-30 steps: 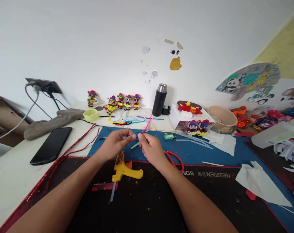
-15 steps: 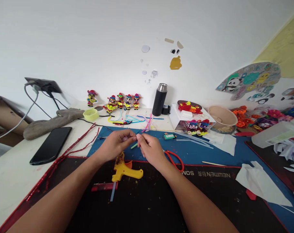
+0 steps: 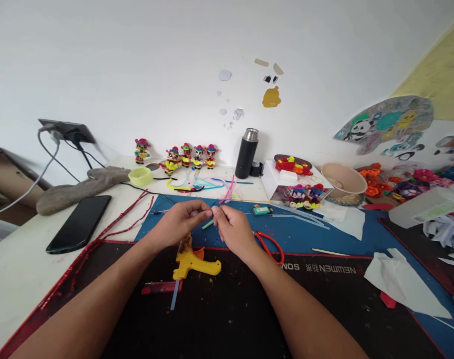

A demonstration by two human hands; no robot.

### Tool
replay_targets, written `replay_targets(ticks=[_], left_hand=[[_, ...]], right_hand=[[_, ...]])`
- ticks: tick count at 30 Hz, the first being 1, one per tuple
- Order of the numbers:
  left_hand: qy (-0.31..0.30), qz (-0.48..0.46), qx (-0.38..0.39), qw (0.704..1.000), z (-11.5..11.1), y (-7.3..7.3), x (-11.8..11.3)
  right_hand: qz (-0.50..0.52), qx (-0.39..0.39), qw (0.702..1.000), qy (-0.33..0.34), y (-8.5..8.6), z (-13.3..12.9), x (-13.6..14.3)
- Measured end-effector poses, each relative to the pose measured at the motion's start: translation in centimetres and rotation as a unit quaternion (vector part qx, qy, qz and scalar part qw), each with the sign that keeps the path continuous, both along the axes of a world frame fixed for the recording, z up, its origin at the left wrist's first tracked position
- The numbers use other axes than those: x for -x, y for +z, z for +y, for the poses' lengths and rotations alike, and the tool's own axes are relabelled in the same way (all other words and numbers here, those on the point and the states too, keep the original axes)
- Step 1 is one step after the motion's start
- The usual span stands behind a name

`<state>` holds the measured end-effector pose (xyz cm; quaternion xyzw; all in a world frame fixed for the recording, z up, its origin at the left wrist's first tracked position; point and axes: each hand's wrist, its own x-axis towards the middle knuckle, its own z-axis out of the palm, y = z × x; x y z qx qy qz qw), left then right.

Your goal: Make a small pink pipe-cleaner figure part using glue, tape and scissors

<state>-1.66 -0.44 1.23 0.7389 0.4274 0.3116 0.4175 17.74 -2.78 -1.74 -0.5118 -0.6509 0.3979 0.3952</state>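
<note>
My left hand point(image 3: 182, 223) and my right hand point(image 3: 232, 229) meet at the fingertips above the blue mat point(image 3: 294, 229). Both are pinched closed; whatever lies between the fingers is too small to make out. Just below them a yellow glue gun point(image 3: 197, 264) with a glue stick poking out rests on the black mat point(image 3: 227, 319), beside a red cutter point(image 3: 159, 287). Red-handled scissors point(image 3: 270, 247) lie by my right wrist. Behind my hands are pink and purple pipe cleaners point(image 3: 229, 190).
Small colourful figures point(image 3: 172, 158) stand along the wall, with a black thermos point(image 3: 247, 154) to their right. A phone point(image 3: 79, 224) and red glittery stems point(image 3: 111, 227) lie at left. On the right are a white box point(image 3: 274, 184), a bowl point(image 3: 342, 182) and crumpled tissue point(image 3: 399, 279).
The fingertips of both hands have shifted very slightly. Nothing else has visibly moved.
</note>
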Motion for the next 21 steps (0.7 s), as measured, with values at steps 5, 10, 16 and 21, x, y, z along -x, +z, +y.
replay_targets(ticks=[5,10,16,21], left_hand=[[-0.006,-0.017,0.064,0.998,0.39,0.22,0.36],[-0.018,-0.034,0.12,0.992,0.76,0.11,0.84],[-0.027,-0.064,0.16,0.985,0.73,0.42,0.82],[-0.024,-0.072,0.166,0.983,0.66,0.67,0.63]], right_hand=[[-0.004,-0.008,1.0,-0.002,0.2,0.01,-0.04],[-0.002,-0.011,1.0,-0.003,0.26,-0.03,-0.01],[0.001,-0.014,1.0,-0.003,0.42,-0.17,0.12],[-0.003,-0.013,1.0,-0.002,0.34,-0.18,0.08]])
